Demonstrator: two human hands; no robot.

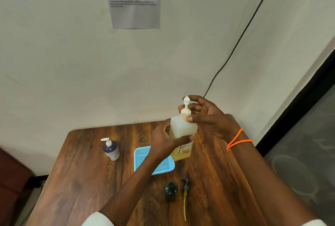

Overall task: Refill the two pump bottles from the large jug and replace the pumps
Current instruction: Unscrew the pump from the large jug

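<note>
While left hand (164, 141) grips translucent bottle (183, 131) round middle, fingers and thumb curled on body, right hand (208, 117) sits at white pump (186, 107), thumb and fingers curled round collar; bottle held just above wooden table (81, 180), yellowish liquid in lower part; blue tray (164, 167) at 6 o'clock of bottle, partly under left forearm; dark-blue pump bottle (111, 148) upright at 9 o'clock, well apart; dark open bottle (171, 189) and loose dark pump (185, 195) side by side at 6 o'clock, near table edge.
</note>
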